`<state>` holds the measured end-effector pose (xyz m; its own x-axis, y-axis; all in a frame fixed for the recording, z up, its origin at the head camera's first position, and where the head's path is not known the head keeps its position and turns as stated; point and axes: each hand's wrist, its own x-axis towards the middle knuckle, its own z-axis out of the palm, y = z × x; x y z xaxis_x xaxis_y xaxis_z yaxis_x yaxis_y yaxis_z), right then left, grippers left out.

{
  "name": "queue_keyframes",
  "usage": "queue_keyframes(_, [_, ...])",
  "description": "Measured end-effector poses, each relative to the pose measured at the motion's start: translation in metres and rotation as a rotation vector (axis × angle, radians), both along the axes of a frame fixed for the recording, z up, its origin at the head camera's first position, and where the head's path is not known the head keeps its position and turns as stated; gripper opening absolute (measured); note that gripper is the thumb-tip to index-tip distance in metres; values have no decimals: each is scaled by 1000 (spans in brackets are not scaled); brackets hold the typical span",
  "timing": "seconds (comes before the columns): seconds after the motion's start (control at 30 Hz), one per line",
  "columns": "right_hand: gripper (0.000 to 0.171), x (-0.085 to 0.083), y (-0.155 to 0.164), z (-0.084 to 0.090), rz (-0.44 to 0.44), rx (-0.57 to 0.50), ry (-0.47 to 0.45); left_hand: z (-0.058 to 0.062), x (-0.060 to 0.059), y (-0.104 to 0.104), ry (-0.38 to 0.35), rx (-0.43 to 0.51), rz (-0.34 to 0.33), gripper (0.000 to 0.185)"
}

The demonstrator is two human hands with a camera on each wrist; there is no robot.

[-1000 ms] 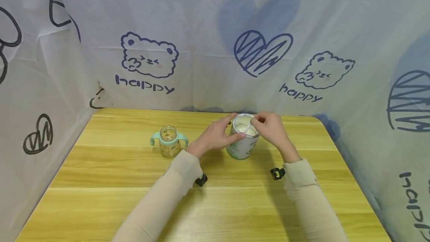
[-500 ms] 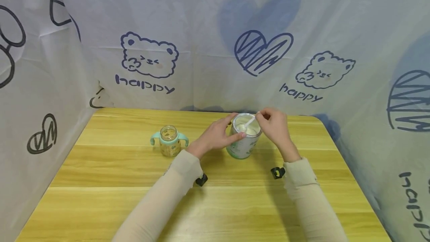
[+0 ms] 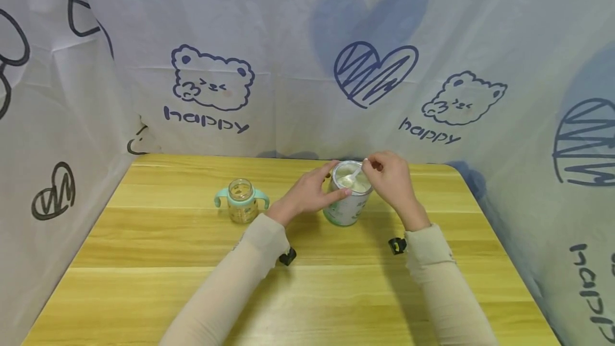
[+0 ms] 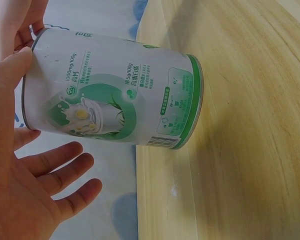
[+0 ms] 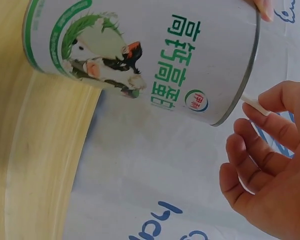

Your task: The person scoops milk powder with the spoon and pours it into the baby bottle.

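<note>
An uncovered milk powder can (image 3: 345,210) stands upright near the table's back edge, pale powder inside. My left hand (image 3: 309,192) holds it at the rim from the left, thumb on the near side; in the left wrist view the other fingers (image 4: 72,197) are spread apart. The right hand (image 3: 391,178) pinches the handle of a white scoop (image 3: 354,174) between thumb and forefinger. The scoop's bowl end is inside the can, at the powder. From the right wrist view, only a bit of the scoop handle (image 5: 255,105) shows past the rim.
A baby bottle (image 3: 242,208) with mint-green handles and no cap stands to the left of the can. The wooden table (image 3: 331,303) ends at a printed cloth backdrop (image 3: 288,100) behind and at both sides.
The right hand first drew the scoop up and to the right, then shifted slightly back left, the scoop still over the powder. The left hand and the can stay nearly in place.
</note>
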<state>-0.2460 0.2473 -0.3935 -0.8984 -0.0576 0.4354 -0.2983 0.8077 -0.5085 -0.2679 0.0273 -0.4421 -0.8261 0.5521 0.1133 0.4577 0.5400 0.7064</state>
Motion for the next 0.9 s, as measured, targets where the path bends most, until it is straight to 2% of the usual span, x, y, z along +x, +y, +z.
queue_keyframes(0.4, [27, 0, -1, -3, -42, 6, -14, 0, 1, 0, -4, 4, 2, 88])
queue_keyframes(0.63, [24, -1, -1, -5, 40, 69, -46, 1, 1, 0, -18, 14, -10, 86])
queue_keyframes(0.9, [21, -1, -3, -3, 120, 53, -134, 2, 2, -1, -30, 21, -12, 87])
